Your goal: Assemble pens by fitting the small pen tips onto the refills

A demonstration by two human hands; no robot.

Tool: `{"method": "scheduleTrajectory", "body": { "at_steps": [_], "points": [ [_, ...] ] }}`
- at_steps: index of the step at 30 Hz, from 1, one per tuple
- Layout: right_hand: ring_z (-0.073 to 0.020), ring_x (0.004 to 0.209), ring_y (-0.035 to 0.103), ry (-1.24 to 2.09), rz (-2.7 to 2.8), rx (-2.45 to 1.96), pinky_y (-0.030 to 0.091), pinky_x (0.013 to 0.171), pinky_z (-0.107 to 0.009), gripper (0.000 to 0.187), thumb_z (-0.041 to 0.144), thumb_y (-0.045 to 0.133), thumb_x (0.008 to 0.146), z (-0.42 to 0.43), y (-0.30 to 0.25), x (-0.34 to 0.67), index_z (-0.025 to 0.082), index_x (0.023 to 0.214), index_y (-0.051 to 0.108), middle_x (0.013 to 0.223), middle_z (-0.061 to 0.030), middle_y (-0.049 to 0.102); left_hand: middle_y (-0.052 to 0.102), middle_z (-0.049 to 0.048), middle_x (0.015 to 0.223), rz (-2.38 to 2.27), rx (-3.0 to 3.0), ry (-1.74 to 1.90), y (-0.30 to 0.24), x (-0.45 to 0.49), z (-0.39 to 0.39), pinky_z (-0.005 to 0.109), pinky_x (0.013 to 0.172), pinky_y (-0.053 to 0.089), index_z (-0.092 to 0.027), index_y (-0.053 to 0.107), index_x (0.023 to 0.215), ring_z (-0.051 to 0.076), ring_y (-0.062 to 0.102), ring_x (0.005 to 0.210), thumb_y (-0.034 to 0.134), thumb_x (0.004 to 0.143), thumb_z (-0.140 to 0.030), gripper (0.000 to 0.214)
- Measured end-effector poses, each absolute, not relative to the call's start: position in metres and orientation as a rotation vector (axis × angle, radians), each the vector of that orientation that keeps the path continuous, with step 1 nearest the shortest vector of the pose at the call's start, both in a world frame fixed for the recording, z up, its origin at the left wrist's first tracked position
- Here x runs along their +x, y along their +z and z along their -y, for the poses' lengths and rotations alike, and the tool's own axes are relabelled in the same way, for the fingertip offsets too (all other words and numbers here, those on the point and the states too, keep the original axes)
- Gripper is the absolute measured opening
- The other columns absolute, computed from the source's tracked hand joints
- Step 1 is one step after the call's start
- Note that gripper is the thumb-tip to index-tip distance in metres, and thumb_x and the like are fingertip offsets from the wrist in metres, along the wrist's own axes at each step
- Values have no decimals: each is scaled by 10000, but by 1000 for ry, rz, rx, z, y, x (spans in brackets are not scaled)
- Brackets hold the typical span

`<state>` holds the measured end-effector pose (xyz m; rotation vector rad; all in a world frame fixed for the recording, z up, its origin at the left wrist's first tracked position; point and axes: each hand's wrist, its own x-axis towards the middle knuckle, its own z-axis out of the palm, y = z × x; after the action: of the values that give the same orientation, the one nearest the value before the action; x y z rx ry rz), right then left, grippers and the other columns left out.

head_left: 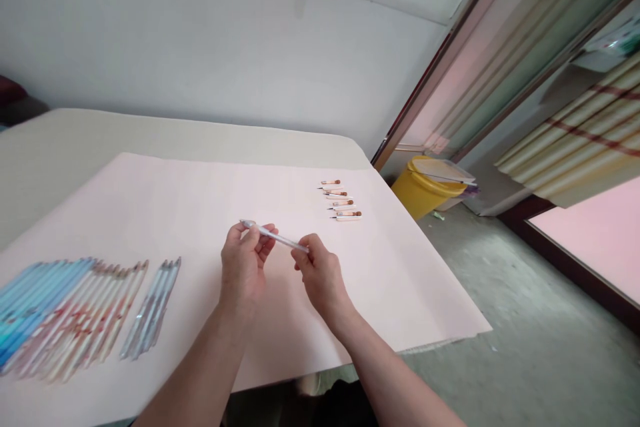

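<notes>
A slim, pale translucent pen (283, 239) is held slantwise above the pink sheet, between my two hands. My left hand (246, 255) pinches it near its upper-left end, thumb on top. At the lower-right end, the fingers of my right hand (318, 268) are closed round it and hide its tip. Left of my hands lies a small group of grey-blue pens (152, 310). Beside it are a row of white pens with reddish patterns (90, 320) and a row of blue pens (37, 303), slightly blurred.
Several small brown-topped pen parts with thin dark-tipped refills (345, 215) lie at the sheet's right. The pink sheet (200, 193) covers much of the pale table (225, 137), against a white wall (200, 47). A yellow bin (425, 188) stands on the floor at right.
</notes>
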<state>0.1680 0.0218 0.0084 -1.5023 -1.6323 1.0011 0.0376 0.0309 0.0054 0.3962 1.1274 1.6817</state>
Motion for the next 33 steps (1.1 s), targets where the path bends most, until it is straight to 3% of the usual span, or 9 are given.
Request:
{"method": "scheduleTrajectory", "body": {
  "at_steps": [5, 11, 16, 20, 25, 29, 31, 33],
  "points": [
    [-84, 357, 405, 1266, 1569, -1433, 314, 392, -200, 394, 484, 320, 899, -24, 8, 170, 200, 691, 496, 467, 37, 518, 681, 73, 859, -1124, 400, 1683, 5, 38, -31, 336, 789, 504, -189, 526, 941, 181, 663, 845, 578, 797, -224, 157],
    [-83, 446, 461, 1176, 1526, -1393, 355, 444, -192, 272, 450, 471, 842, -24, 9, 170, 196, 751, 506, 580, 27, 569, 681, 80, 853, -1113, 392, 1686, 5, 38, -31, 333, 785, 506, -185, 529, 935, 183, 661, 847, 594, 788, -234, 169],
    [-94, 400, 446, 1466, 1479, -1365, 351, 416, -209, 408, 503, 325, 883, -25, 9, 171, 172, 736, 514, 511, 1, 549, 677, 81, 854, -1103, 397, 1694, 3, 37, -31, 343, 795, 505, -185, 526, 944, 187, 659, 851, 599, 785, -234, 181],
    [-89, 466, 479, 1182, 1556, -1421, 372, 457, -197, 228, 426, 492, 822, -25, 7, 171, 200, 802, 519, 613, 22, 584, 679, 75, 859, -1109, 400, 1685, 2, 37, -31, 344, 797, 503, -191, 526, 943, 184, 660, 849, 590, 790, -234, 172],
    [-88, 390, 435, 1300, 1557, -1400, 340, 411, -208, 381, 484, 332, 887, -25, 7, 170, 191, 708, 496, 525, 19, 544, 676, 79, 854, -1107, 397, 1687, 4, 38, -31, 342, 799, 503, -184, 529, 939, 185, 660, 849, 592, 788, -231, 170],
    [-110, 520, 501, 975, 1686, -1500, 353, 487, -213, 206, 428, 526, 804, -23, 10, 170, 223, 795, 519, 637, 30, 571, 675, 82, 859, -1104, 391, 1696, 5, 38, -30, 347, 802, 503, -186, 528, 939, 190, 659, 857, 591, 789, -225, 167],
    [-113, 529, 492, 846, 1752, -1538, 338, 505, -217, 185, 403, 510, 815, -22, 10, 169, 231, 745, 514, 612, 35, 550, 674, 86, 868, -1111, 393, 1692, 6, 38, -30, 341, 795, 504, -186, 531, 941, 191, 658, 863, 593, 788, -227, 170],
    [-107, 483, 476, 944, 1743, -1532, 330, 492, -221, 285, 414, 402, 872, -22, 10, 168, 221, 683, 495, 578, 29, 538, 674, 85, 870, -1114, 398, 1685, 6, 37, -30, 334, 784, 505, -185, 534, 941, 190, 657, 863, 595, 787, -232, 173]
  ]
}}
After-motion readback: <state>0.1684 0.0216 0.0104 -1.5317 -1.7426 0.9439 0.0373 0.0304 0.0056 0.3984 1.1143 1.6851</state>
